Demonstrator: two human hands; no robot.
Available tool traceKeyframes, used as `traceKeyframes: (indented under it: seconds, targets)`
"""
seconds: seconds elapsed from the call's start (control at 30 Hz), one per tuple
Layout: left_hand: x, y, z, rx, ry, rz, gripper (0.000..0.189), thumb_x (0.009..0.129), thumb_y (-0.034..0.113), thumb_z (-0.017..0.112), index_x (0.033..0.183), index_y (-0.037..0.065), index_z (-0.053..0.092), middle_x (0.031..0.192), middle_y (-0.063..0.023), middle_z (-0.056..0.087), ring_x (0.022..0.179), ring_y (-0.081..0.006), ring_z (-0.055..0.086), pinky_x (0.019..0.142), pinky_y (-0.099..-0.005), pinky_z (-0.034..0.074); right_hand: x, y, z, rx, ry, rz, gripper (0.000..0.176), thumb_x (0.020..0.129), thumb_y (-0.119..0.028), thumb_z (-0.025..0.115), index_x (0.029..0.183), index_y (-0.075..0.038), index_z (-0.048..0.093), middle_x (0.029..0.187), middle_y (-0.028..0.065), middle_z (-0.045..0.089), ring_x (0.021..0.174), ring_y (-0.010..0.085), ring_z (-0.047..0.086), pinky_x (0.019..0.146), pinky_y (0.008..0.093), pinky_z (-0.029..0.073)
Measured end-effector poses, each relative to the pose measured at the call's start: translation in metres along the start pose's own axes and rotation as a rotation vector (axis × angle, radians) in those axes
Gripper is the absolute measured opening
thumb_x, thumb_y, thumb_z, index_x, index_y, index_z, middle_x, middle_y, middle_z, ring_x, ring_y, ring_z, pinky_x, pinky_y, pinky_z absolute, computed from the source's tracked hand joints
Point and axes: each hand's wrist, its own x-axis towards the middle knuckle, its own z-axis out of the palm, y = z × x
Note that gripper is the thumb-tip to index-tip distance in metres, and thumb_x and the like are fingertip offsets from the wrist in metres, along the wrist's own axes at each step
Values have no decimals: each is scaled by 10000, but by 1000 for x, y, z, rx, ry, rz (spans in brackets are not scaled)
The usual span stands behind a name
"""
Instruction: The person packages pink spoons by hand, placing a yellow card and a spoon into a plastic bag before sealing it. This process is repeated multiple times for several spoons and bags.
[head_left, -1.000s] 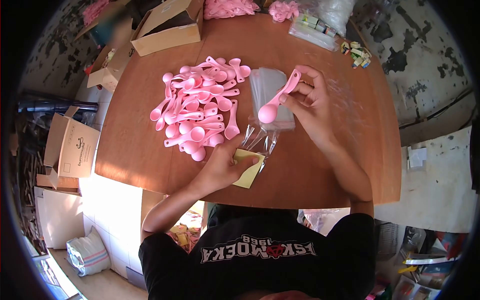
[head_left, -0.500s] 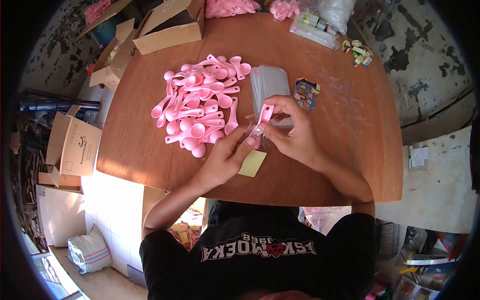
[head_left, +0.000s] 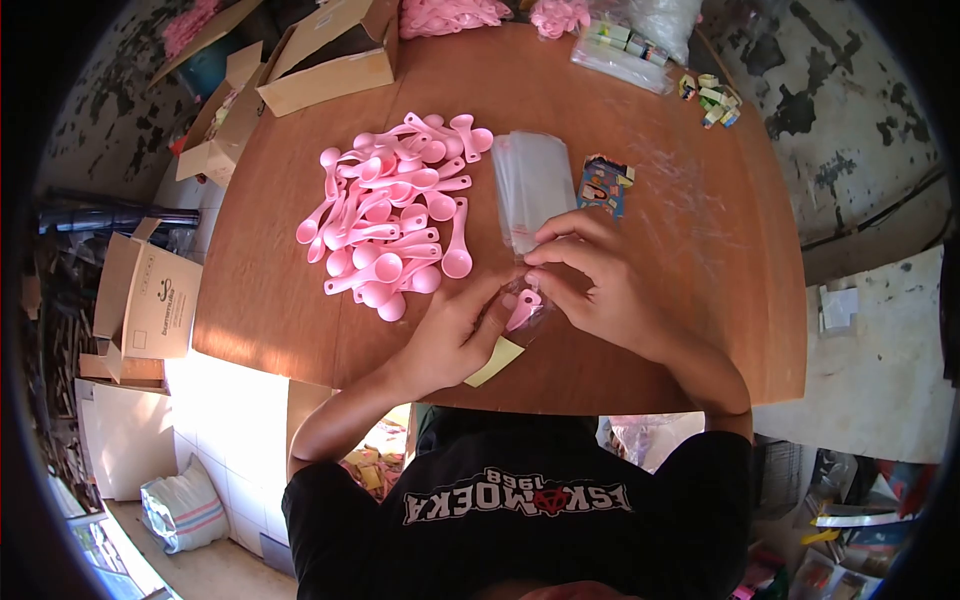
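Observation:
A pink spoon point(head_left: 522, 311) lies in a small clear bag just in front of my fingers, its holed handle end showing. My left hand point(head_left: 460, 325) pinches the bag from the left, its thumb beside the spoon. From the right, my right hand point(head_left: 592, 285) is closed at the bag's upper edge, thumb and forefinger together. Below the bag is a yellow paper point(head_left: 495, 362), partly hidden by my left hand. Left of my hands is a heap of pink spoons point(head_left: 385, 215). A stack of clear bags point(head_left: 533, 185) lies just beyond my fingers.
On the wooden table point(head_left: 270, 290) are a colourful card packet point(head_left: 605, 185), small rolled labels point(head_left: 715, 102) and wrapped packs point(head_left: 625, 55) at the far right. An open cardboard box point(head_left: 330, 65) and pink bundles point(head_left: 455, 15) line the far edge. Another box point(head_left: 158, 305) stands left of the table.
The spoon has gone from upright between my fingers to lower down inside the bag. My right hand has let go of its handle and holds the bag's edge.

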Motion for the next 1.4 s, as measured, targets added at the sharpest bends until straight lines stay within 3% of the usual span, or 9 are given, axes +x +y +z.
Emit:
traceKeyframes:
  seconds: [0.2,0.5,0.57,0.87,1.0,1.07,1.1,1.27,1.4]
  targets:
    - [2,3,5,129,-25,105,255,920,10,532,1165,-50,567,703,-105,600,554,-136,571,534,-267,441,-7,-1,-7,-168,-60,-77,112,732,-64,735,824,-33,678,896,55,615,831,232,603,709,342,506]
    - [4,8,7,454,-234,103,302,832,-26,565,1134,-30,586,718,-198,630,585,-362,629,523,-390,491,-16,-6,-9,-409,-37,-166,111,649,-6,670,702,-39,579,778,59,566,724,209,573,640,327,504]
    - [4,9,9,360,-150,205,320,807,-21,562,1127,-10,583,713,-177,642,586,-356,639,517,-411,516,-15,-13,-18,27,-72,171,85,686,37,634,715,-24,583,807,66,588,718,194,577,630,301,501]
    - [-10,2,23,-150,103,192,316,1005,92,464,1285,-39,530,1171,-161,657,940,-191,685,810,-273,521,-5,-4,-77,644,206,237,39,775,10,588,808,-9,592,823,94,593,788,169,583,740,313,473]
    - [-9,-4,15,-234,172,69,343,1015,123,451,1312,-42,502,1260,-169,595,1135,-186,577,961,-287,428,3,76,-140,1173,-75,87,85,793,-97,599,820,-17,599,887,120,609,849,240,601,793,396,488]
    - [-6,-1,14,-208,143,46,354,1015,124,443,1325,-42,485,1292,-176,571,1198,-198,534,1009,-307,392,-21,150,-148,1206,108,513,138,788,-86,617,898,-6,639,925,112,631,894,259,620,826,423,493]
    - [-3,-1,15,-225,137,56,357,1015,120,439,1330,-42,479,1274,-168,581,1179,-192,542,1003,-302,394,-33,159,-139,1201,111,514,138,788,-86,617,898,-6,639,925,112,631,894,259,620,826,423,493]
    - [-4,-8,10,-119,91,-33,365,1014,122,435,1342,-37,466,1227,-153,608,1122,-208,577,957,-311,426,-49,177,-103,-519,404,591,239,859,-67,622,1090,-16,661,1063,77,658,1010,214,625,905,365,475]
    - [8,-1,17,-84,136,154,371,1016,135,436,1354,-14,469,1206,-175,616,1090,-221,605,932,-315,446,-13,83,-78,106,77,484,290,895,-137,662,1156,-20,612,1044,92,676,952,153,629,826,332,513]
